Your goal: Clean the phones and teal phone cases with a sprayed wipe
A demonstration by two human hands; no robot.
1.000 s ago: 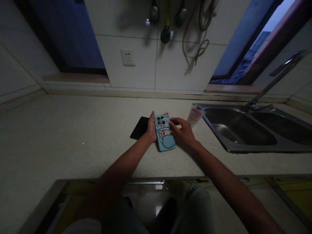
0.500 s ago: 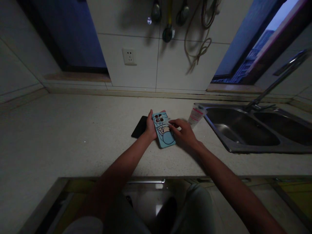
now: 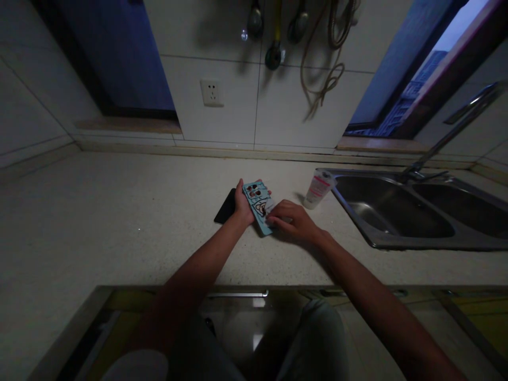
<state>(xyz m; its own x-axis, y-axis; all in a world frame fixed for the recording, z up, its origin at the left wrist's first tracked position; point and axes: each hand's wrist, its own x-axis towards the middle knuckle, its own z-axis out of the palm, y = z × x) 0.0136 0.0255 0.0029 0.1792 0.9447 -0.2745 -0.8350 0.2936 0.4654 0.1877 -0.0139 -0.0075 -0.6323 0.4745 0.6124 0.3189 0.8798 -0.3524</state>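
My left hand (image 3: 243, 208) grips a light-blue phone case (image 3: 260, 207) along its left side, its back facing up. On the case is a cartoon figure, and skin tones show through the camera cutouts at its top. The fingers of my right hand (image 3: 294, 220) are pinched on a thin, whitish wipe (image 3: 270, 205) lying against the lower right of the case; its exact material is hard to make out in the dim light. A dark phone (image 3: 226, 208) lies flat on the counter, partly hidden behind my left hand.
A clear plastic cup (image 3: 318, 189) with pink print stands right of my hands on the pale counter (image 3: 130, 206). Further right is a steel double sink (image 3: 391, 206) with a faucet (image 3: 448, 127). Utensils (image 3: 273, 55) and a cord (image 3: 323, 84) hang on the tiled wall, near a socket (image 3: 211, 93).
My right hand has slid down and slightly left across the case, with more of the whitish wipe showing. The case has shifted a little left and tilted in my left hand.
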